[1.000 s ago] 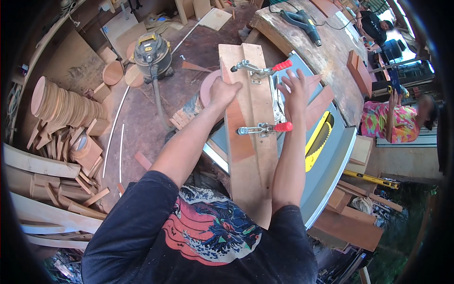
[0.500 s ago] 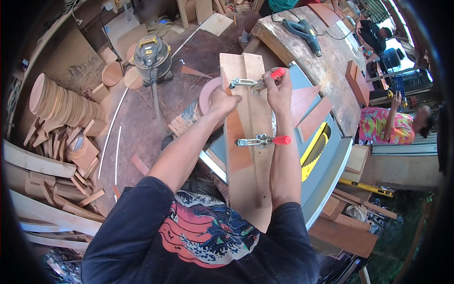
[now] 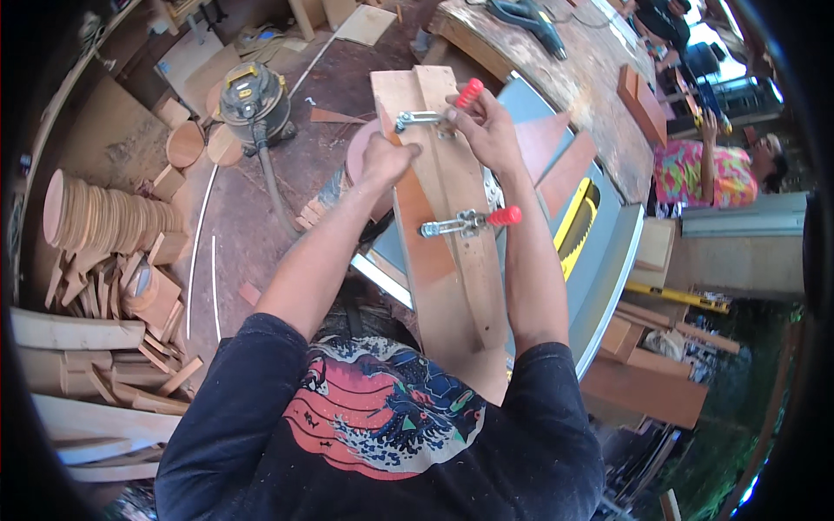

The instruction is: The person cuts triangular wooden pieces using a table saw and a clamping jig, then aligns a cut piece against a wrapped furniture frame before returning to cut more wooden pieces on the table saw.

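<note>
A long plywood jig point(image 3: 469, 295) lies lengthwise on the grey table saw point(image 3: 599, 269), with a tapered reddish-brown wood piece point(image 3: 417, 217) along its left side. My left hand point(image 3: 387, 165) grips that piece and the jig's left edge, fingers curled. My right hand point(image 3: 486, 130) has closed on the upper toggle clamp point(image 3: 421, 119), just below its tilted red handle. The lower toggle clamp point(image 3: 452, 224), red handle pointing right, sits nearer me. A yellow slotted insert point(image 3: 575, 234) and thin triangular offcuts point(image 3: 560, 174) are on the saw top at right.
A shop vacuum point(image 3: 254, 104) with hose stands left, near stacked wooden discs point(image 3: 109, 208) and scrap wood. A workbench point(image 3: 599, 95) holds a heat gun point(image 3: 530, 26). A person in a colourful shirt point(image 3: 704, 174) and another person in black point(image 3: 651, 22) are at right.
My right hand went from spread fingers to a grip at the upper clamp, whose red handle has tilted upward. The whole view has shifted slightly; my left hand stays on the wood.
</note>
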